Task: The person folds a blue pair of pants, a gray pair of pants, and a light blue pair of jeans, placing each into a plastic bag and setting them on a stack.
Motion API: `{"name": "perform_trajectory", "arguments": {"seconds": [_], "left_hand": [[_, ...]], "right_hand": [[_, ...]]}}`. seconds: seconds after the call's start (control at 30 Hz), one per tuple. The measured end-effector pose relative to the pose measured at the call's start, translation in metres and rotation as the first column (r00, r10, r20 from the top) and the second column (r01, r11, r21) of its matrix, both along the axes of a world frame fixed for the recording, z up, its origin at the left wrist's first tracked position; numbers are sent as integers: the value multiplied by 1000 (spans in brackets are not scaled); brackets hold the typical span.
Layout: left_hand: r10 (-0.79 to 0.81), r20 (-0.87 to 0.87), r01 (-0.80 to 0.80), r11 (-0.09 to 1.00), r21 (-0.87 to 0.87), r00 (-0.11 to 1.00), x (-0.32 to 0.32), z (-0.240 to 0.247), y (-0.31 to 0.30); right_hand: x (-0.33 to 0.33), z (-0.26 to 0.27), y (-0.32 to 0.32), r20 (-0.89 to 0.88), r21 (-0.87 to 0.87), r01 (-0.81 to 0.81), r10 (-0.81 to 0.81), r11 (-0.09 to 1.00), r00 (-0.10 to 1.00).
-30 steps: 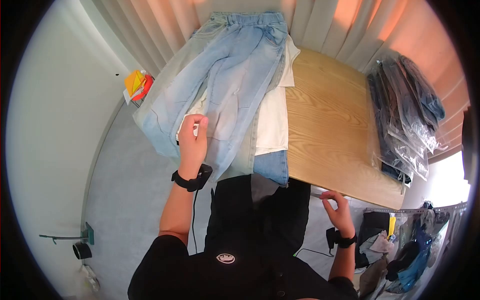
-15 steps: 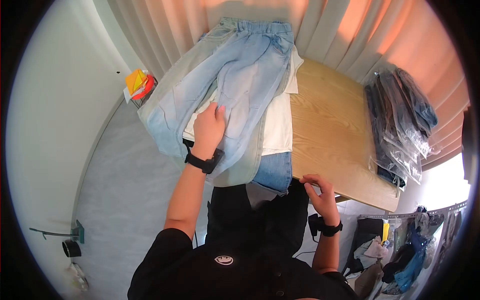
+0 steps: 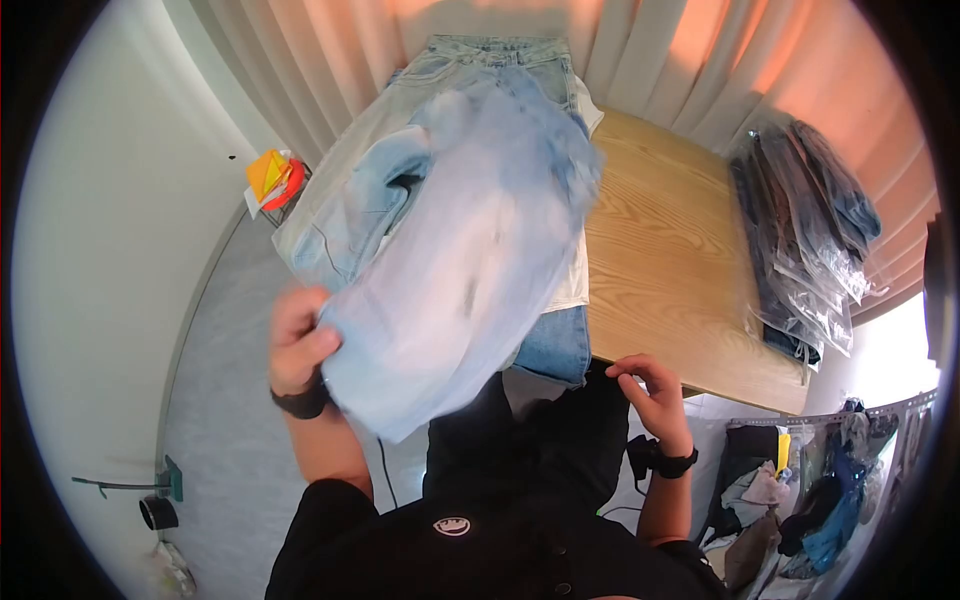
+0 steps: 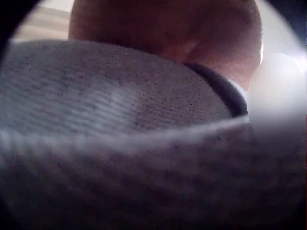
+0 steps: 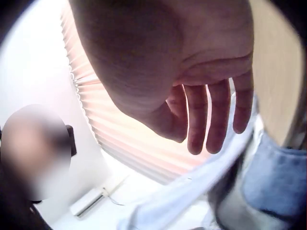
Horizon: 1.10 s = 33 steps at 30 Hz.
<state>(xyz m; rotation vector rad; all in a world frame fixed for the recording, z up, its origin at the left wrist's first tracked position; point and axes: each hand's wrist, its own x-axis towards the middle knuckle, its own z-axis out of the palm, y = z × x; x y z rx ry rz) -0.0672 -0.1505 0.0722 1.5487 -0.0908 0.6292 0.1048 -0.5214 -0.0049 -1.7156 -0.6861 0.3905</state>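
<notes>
Head view: the left hand [image 3: 300,345], flat on the pale jeans [image 3: 450,270] a moment ago, now has its grip clenched on them, lifting them off the pile [image 3: 552,345]; the right hand [image 3: 655,385] hangs released by the tabletop [image 3: 670,260] edge.

Pale blue jeans [image 3: 450,270], blurred, lifted above the clothes pile.

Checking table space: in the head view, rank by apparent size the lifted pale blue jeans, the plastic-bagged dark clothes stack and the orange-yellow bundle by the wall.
1. The lifted pale blue jeans, held up near the camera by the left hand, so enlarged.
2. The plastic-bagged dark clothes stack.
3. The orange-yellow bundle, clearly smallest.
</notes>
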Motion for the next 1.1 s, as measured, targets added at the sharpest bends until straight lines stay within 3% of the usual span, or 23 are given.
{"name": "perform_trajectory", "arguments": {"seconds": [0.07,0.1,0.17,0.23,0.37,0.5,0.57,0.7,0.73,0.77,0.83,0.9,1.0,1.07,1.1], "left_hand": [[-94,4,94,995,-37,996,-13,-14,13],[-94,2,94,995,-37,996,-18,-19,18],[66,-276,-84,995,-55,959,-28,-33,25],[106,-276,-133,988,-82,955,-31,-47,29],[185,-345,-228,970,-87,920,-41,-61,38],[320,-377,-374,924,-80,869,-38,-57,30],[490,-477,-562,827,-9,730,-33,-59,34],[623,-408,-652,754,86,667,-20,-88,46],[608,-416,-648,760,56,676,-19,-90,47],[588,-427,-642,766,24,687,-18,-91,47],[579,-423,-630,776,25,697,-13,-82,46],[574,-418,-623,782,24,704,-6,-71,44],[556,-361,-587,809,30,748,14,-50,33],[422,-308,-431,901,40,853,34,-34,17],[414,-314,-425,904,34,855,45,-30,11]], "right_hand": [[3,17,3,-172,175,-105,135,979,976],[9,23,7,-174,175,-104,135,979,975],[31,38,20,-120,159,-118,138,980,983],[62,50,50,-43,128,-144,151,981,988],[136,37,106,372,-197,9,66,980,926],[225,-13,146,347,-315,98,18,944,938],[232,-14,150,307,-382,124,-1,916,952],[228,-10,158,437,-585,199,98,786,894],[229,-12,156,475,-645,256,115,720,873],[231,-12,149,472,-647,256,113,719,874],[234,-1,126,724,-464,399,79,791,685],[240,18,94,775,-486,478,107,732,623],[246,53,42,774,-507,636,-18,581,633],[244,74,1,748,-541,705,-120,458,652],[251,77,-27,745,-555,732,-156,395,648]]}}
